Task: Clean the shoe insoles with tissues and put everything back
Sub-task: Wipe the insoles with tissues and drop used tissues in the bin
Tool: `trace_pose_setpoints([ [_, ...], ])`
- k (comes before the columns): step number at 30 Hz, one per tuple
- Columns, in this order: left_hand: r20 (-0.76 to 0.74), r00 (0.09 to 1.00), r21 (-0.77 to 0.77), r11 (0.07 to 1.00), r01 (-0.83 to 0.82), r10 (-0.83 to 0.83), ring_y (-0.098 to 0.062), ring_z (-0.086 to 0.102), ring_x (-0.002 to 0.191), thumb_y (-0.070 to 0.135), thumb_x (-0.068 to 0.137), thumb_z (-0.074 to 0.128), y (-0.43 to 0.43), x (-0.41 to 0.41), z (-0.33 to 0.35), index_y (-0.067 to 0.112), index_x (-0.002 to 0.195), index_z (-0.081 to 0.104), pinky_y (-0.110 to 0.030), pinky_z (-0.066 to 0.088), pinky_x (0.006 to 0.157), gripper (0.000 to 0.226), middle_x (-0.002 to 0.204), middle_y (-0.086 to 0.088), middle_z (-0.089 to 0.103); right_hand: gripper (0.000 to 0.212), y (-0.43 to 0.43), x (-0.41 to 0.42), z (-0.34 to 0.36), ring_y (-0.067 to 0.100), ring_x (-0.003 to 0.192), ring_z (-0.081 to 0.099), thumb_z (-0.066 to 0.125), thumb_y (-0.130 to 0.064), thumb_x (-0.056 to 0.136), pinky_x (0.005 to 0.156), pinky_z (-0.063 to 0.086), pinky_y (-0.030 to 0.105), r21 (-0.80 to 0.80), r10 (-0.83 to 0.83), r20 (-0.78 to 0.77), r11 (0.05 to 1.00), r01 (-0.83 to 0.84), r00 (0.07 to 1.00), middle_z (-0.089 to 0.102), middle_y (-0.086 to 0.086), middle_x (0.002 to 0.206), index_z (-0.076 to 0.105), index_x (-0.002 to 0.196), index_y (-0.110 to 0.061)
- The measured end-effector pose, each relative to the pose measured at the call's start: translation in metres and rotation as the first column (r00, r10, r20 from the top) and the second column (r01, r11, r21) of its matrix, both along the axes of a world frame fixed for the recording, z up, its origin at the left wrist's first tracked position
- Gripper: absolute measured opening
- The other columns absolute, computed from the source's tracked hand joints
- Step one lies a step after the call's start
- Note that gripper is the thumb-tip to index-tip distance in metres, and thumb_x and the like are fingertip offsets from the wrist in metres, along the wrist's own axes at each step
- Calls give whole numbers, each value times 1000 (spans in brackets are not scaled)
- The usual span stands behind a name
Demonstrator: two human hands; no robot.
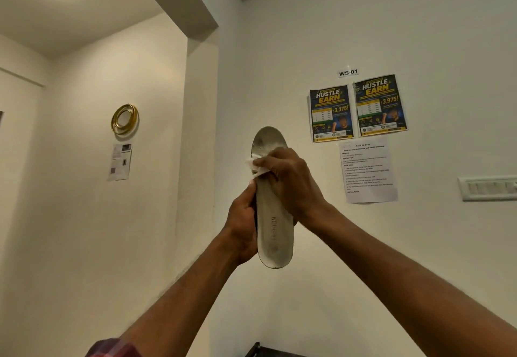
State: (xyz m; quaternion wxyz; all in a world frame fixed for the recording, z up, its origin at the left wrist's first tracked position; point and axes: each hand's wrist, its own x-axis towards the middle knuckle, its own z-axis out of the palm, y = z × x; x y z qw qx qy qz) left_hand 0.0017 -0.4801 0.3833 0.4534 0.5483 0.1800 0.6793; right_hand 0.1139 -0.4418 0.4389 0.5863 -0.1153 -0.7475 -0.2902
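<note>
Here, a pale grey insole (272,216), long and rounded at both ends with a thin dark rim, is held upright in mid-air in front of a plain white wall (307,34), clear of it on every side. The left hand (242,225) wraps the insole's lower left edge near the heel, its grip closed around the rim. The right hand (291,181) crosses over the upper half, its grip pinching a crumpled white tissue (256,165) against the insole's smooth, slightly scuffed face; the toe end stands free above the fingers. Printed lettering runs lengthwise along the heel half. To the right, two glossy posters (358,109), a printed sheet (368,172) and a switch plate (488,188) lie flat on the wall; to the left hangs a gold ring ornament (124,119).
</note>
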Motion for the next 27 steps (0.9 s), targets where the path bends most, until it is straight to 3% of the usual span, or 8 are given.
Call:
trace_pose_setpoints([
  [3, -47, 999, -7, 1000, 26, -26, -34, 71, 91, 53, 105, 34, -4, 3, 5, 21, 131, 63, -49, 61, 79, 50, 109, -15, 74, 24, 1, 5, 14, 30, 96, 62, 74, -8, 86, 75, 60, 43, 7, -2, -96, 1000, 3, 995, 67, 15, 108, 73, 110, -6],
  [5, -27, 1000, 28, 1000, 4, -3, -31, 74, 87, 50, 107, 34, -7, 4, 8, 23, 131, 63, -46, 62, 72, 47, 108, -15, 75, 27, -4, 1, 8, 32, 94, 63, 72, -10, 88, 75, 60, 42, 37, -29, 47, 999, 27, 998, 64, 17, 107, 70, 114, -4],
  [7, -19, 1000, 23, 1000, -2, 2, -36, 72, 98, 51, 106, 35, -9, 2, 10, 23, 134, 61, -51, 61, 79, 48, 120, -18, 72, 30, -8, 4, 6, 34, 92, 64, 71, -11, 90, 75, 60, 43, 66, -67, 160, 996, 57, 985, 62, 19, 107, 68, 118, -2],
  [12, -115, 992, -47, 998, 44, -49, -39, 67, 107, 58, 104, 32, -10, -5, 12, 15, 133, 62, -57, 50, 98, 60, 123, -20, 70, 28, -8, 14, 39, 35, 94, 64, 77, -3, 82, 73, 61, 42, 101, -56, -74, 993, 64, 996, 66, 21, 105, 71, 109, -1],
  [16, -91, 996, -5, 1000, 14, -14, -39, 69, 94, 55, 104, 37, -15, -5, 12, 18, 129, 63, -62, 48, 99, 52, 108, -19, 74, 21, -13, -3, 28, 32, 83, 66, 75, -3, 84, 66, 60, 37, 178, -121, 147, 980, 94, 982, 65, 19, 97, 71, 104, 2],
  [20, -178, 984, -24, 1000, 15, -19, -40, 66, 108, 58, 105, 30, -13, -10, 9, 12, 136, 60, -59, 48, 101, 63, 128, -24, 66, 20, -11, 5, 49, 31, 88, 65, 78, -5, 81, 68, 60, 41, 144, -39, -91, 988, 52, 995, 67, 18, 98, 72, 100, 0],
  [24, -156, 988, 2, 1000, 4, -3, -41, 67, 104, 56, 104, 34, -16, -11, 11, 14, 132, 62, -58, 52, 95, 58, 121, -24, 69, 19, -15, -5, 38, 30, 82, 65, 75, -6, 84, 64, 60, 39, 218, -144, 121, 969, 115, 982, 64, 19, 96, 70, 100, 3],
  [27, -195, 981, -14, 1000, 3, -6, -40, 66, 110, 57, 105, 30, -16, -14, 10, 10, 136, 61, -57, 50, 99, 64, 129, -24, 65, 21, -10, 7, 51, 32, 88, 64, 75, -4, 84, 64, 60, 42, 187, -135, -39, 972, 140, 990, 64, 18, 98, 71, 104, 0],
])
